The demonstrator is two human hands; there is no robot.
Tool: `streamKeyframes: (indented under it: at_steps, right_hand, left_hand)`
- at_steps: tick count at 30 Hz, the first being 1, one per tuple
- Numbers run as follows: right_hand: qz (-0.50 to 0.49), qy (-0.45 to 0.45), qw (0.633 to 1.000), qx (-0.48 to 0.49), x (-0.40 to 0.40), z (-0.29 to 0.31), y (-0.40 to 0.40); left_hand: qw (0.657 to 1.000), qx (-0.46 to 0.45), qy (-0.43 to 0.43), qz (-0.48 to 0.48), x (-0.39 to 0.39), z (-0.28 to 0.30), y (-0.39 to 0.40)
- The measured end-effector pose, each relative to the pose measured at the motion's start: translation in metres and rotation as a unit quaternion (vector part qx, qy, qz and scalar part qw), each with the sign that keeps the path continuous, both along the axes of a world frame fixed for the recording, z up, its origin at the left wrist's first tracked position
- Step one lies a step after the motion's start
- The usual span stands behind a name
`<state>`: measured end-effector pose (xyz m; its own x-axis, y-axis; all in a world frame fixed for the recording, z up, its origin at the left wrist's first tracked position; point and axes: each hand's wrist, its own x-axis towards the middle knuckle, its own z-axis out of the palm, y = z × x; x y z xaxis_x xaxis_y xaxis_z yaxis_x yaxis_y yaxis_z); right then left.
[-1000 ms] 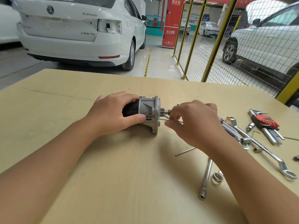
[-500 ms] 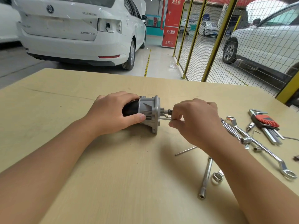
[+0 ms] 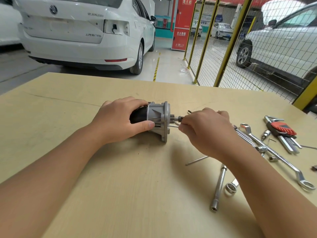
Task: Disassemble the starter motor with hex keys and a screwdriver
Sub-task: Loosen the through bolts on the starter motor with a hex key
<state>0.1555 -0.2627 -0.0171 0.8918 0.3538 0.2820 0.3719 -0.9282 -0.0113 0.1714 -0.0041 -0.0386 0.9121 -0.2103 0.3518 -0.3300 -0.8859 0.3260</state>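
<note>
Pale wood tabletop (image 3: 120, 194) fills the lower two thirds of the frame, set in a car workshop. A white saloon car (image 3: 82, 35) is parked at upper left, a second white car (image 3: 281, 42) sits behind a yellow-framed wire mesh fence (image 3: 223, 48) at upper right, and a red cabinet (image 3: 183, 23) with white Chinese characters and the digits 119 stands at top centre. The saloon's boot carries a round badge and lettering too blurred to read.

At the centre of the frame the starter motor (image 3: 157, 119) lies on its side on the table, black body to the left, grey cast end housing to the right. The left hand (image 3: 120, 119) is wrapped over the black body, thumb pressed along its near side, holding it steady. The right hand (image 3: 204, 129) has its fingers curled, pinching a small hex key (image 3: 174, 125) whose tip enters the face of the housing just below the pinion shaft.

Judging by this, disassembly is at an early stage: the housing sits fully on the motor and no removed parts or bolts are plainly visible, so loosening the housing screws and separating the sections appears to remain.

At right of the frame lie a ring spanner (image 3: 274, 157), a socket extension bar (image 3: 218, 188), and a hex key set (image 3: 283, 133) in a red and black holder, with no readable writing.
</note>
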Motion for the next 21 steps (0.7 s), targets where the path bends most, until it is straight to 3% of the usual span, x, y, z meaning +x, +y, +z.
streamKeyframes:
  at_steps: [12,21]
  right_hand:
    - [0.008,-0.077,0.995,0.058,-0.0008,-0.0053,0.0056]
    - [-0.004,0.0,1.0,0.012,-0.001,-0.0003,0.0007]
  left_hand:
    - [1.0,-0.003,-0.004,0.001,0.0007,-0.0013,0.0002]
    - [1.0,-0.005,-0.002,0.002,0.0016,-0.0021,0.0007]
